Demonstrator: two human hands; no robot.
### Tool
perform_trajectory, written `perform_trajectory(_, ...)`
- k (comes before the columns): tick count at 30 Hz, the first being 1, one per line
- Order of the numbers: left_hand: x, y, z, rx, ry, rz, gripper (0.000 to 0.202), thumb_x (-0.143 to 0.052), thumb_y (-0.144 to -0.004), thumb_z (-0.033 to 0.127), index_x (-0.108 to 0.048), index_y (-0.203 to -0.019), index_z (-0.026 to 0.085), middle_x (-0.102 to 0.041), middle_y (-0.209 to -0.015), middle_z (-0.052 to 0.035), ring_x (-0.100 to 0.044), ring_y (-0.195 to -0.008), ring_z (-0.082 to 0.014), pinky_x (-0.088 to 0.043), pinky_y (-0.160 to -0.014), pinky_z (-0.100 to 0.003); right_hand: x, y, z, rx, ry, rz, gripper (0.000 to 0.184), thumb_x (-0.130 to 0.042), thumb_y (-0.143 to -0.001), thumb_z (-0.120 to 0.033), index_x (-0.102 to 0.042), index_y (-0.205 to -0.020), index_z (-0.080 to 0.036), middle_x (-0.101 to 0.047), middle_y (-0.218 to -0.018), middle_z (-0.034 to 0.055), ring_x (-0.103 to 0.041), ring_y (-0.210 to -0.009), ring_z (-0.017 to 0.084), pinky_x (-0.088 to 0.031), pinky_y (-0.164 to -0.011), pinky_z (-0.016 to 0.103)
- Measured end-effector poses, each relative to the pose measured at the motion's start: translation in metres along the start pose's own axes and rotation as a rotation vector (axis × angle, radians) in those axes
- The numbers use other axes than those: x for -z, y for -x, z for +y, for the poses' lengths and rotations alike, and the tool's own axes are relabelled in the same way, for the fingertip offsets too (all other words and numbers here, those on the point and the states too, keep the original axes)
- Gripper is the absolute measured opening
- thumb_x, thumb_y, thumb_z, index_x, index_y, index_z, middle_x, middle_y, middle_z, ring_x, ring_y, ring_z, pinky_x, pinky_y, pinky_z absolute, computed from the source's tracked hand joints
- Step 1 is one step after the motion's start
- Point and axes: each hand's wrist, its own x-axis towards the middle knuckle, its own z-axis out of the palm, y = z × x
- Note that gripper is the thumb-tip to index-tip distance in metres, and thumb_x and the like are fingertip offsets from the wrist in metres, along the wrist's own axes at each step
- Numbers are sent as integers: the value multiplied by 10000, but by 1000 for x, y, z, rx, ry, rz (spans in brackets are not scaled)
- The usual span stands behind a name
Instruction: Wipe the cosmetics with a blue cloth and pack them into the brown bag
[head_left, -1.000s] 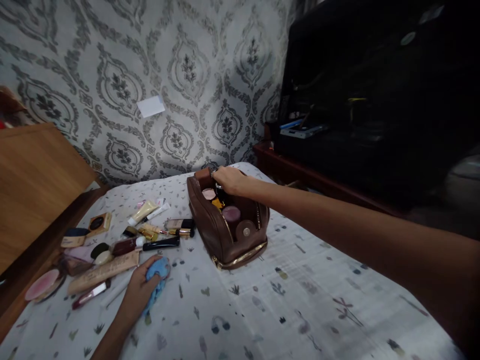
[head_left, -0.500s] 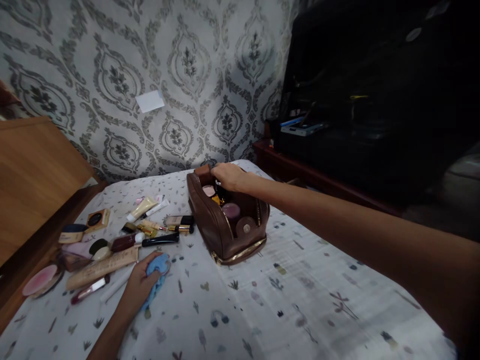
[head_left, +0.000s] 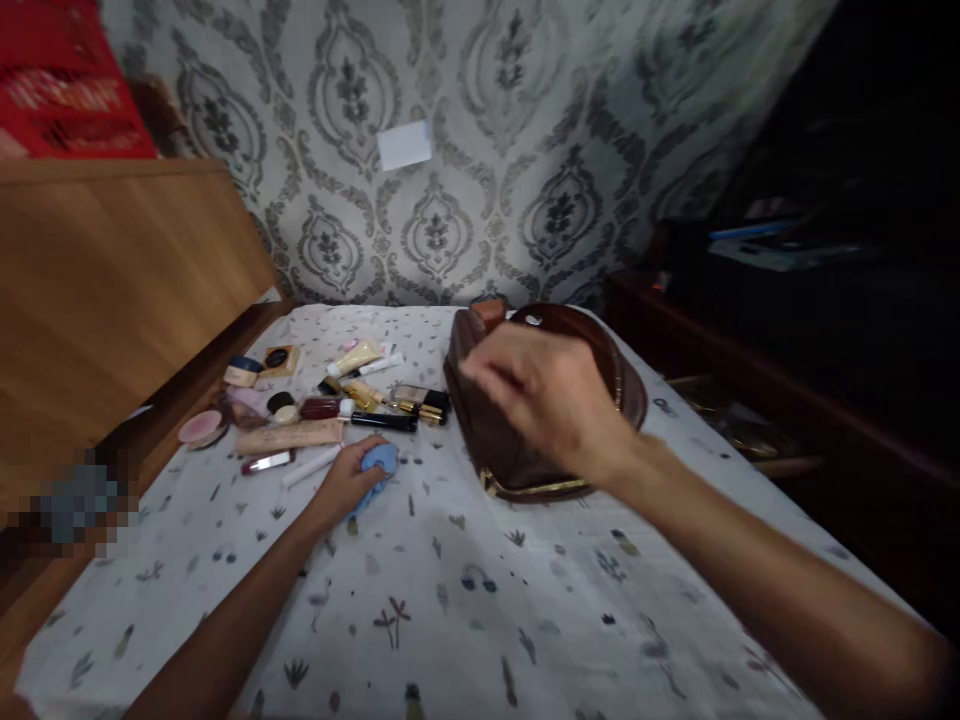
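Observation:
My left hand [head_left: 346,482] rests on the printed sheet, its fingers closed around a bunched light-blue cloth [head_left: 381,459]. Over the open brown makeup bag [head_left: 480,425] is my right hand [head_left: 551,390], fingers curled together and slightly blurred. Whatever may be inside that grip is hidden from me. The bag stands upright with its gold zipper undone, and the hand blocks most of its inside. Between the bag and the wooden board lie several cosmetics, among them a long beige tube [head_left: 289,436], a black tube [head_left: 382,421] and a round pink compact [head_left: 202,428].
A wooden board [head_left: 135,240] borders the bed on the left, with a red object [head_left: 67,80] above it. Patterned wallpaper with a white card [head_left: 405,146] forms the back. Dark furniture [head_left: 675,320] stands along the right side.
My right hand has come up out of the bag, nearer to me. My left hand keeps the blue cloth on the sheet. The view has turned left.

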Motion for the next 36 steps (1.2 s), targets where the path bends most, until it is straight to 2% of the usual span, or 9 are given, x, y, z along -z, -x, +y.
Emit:
perform_trajectory(3, 0, 1, -1, -51, 21, -2, 305, -548, -726, 281, -644, -987, 155, -684, -905, -36, -629, -856, -211, -507, -826, -300, -36, 21, -37, 224, -93, -126, 291, -427, -1038, -302, -697, -1035, -194, -690, -994, 87, -665, -848, 193, -450, -709, 267)
perform_trajectory(6, 0, 2, 0, -104, 27, -5, 288, -550, -720, 221, -642, -982, 148, -683, -904, -33, -627, -860, -209, -501, -832, -296, -86, 20, -53, 261, -161, -190, 245, -482, -1020, -312, -686, -986, -182, -685, -955, 86, -664, -799, 198, -463, -685, 279)
perform_trajectory(9, 1, 5, 1, -114, 1, 3, 266, -551, -747, 222, -646, -986, 155, -675, -888, -19, -616, -843, -200, -489, -790, -273, -131, 4, -53, 98, -257, -108, 245, -446, -1017, -227, -675, -1045, -145, -656, -1182, 144, -649, -1059, 218, -492, -891, 300)
perform_trajectory(11, 0, 7, 0, -123, -25, 8, 254, -551, -752, 213, -646, -980, 155, -659, -847, -6, -600, -797, -188, -472, -745, -258, -153, -10, -51, -43, -249, -14, 297, -467, -984, -181, -622, -1232, -126, -510, -1445, 192, -498, -1334, 267, -431, -1057, 375)
perform_trajectory(13, 0, 7, -1, -139, -33, 13, 229, -552, -744, 194, -644, -950, 154, -641, -807, 3, -582, -762, -180, -453, -719, -250, -168, -24, -52, -185, -234, 24, 374, -425, -993, -201, -563, -1327, -103, -406, -1526, 242, -441, -1386, 318, -401, -1090, 458)
perform_trajectory(21, -1, 4, -6, -187, -14, 23, 204, -573, -723, 134, -671, -899, 165, -681, -805, 4, -603, -771, -191, -443, -732, -252, -197, -79, -62, -432, -333, 88, 405, -433, -967, -227, -586, -1317, -93, -442, -1483, 272, -452, -1347, 414, -369, -1070, 592)
perform_trajectory(25, -1, 3, -10, -200, 4, 30, 219, -603, -729, 130, -689, -927, 168, -713, -841, -2, -621, -783, -197, -453, -744, -255, -207, -90, -47, -447, -419, 141, 435, -385, -936, -169, -599, -1309, -110, -604, -1298, 191, -550, -1250, 285, -419, -1079, 429)
perform_trajectory(30, -1, 3, -13, -200, 8, 26, 295, -613, -733, 113, -705, -1009, 163, -731, -873, -6, -631, -764, -191, -457, -719, -250, -219, -101, -22, -496, -499, 156, 408, -546, -825, -205, -657, -1207, -112, -623, -1207, 185, -591, -1163, 285, -441, -1037, 359)
perform_trajectory(36, -1, 4, -11, -209, -27, 21, 285, -626, -737, 105, -709, -1000, 176, -740, -899, -10, -647, -789, -201, -469, -755, -261, -235, -119, -14, -535, -671, 107, 411, -712, -669, -245, -684, -1071, -166, -703, -885, 72, -674, -846, 238, -532, -727, 307)
